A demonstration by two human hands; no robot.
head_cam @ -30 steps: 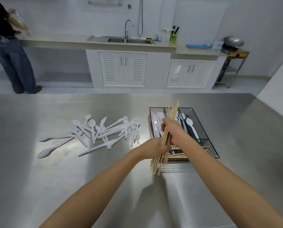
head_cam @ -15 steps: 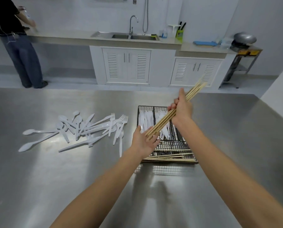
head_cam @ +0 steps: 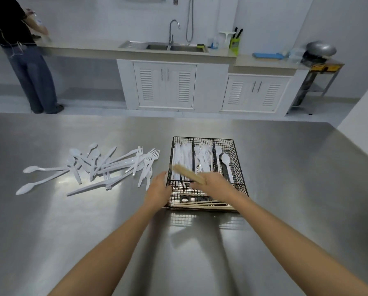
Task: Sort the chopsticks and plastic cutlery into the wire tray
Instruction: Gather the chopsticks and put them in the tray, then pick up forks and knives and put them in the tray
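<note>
**Chopsticks going in, cutlery pile waiting**

Right hand [head_cam: 216, 184] is clenched on a blurred chopstick bundle [head_cam: 188, 173] over the tray [head_cam: 242, 184]; left hand [head_cam: 157, 192] rests against its left wall, fingers loose. Some chopsticks [head_cam: 206, 206] fill the near slot, cutlery the far ones. The loose pile [head_cam: 106, 167] remains, I judge roughly half.

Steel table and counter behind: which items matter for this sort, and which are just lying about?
In the job: wire tray, chopstick bundle in right hand, left hand, loose plastic cutlery.
Lying about: sink, green knife holder, wok.
</note>
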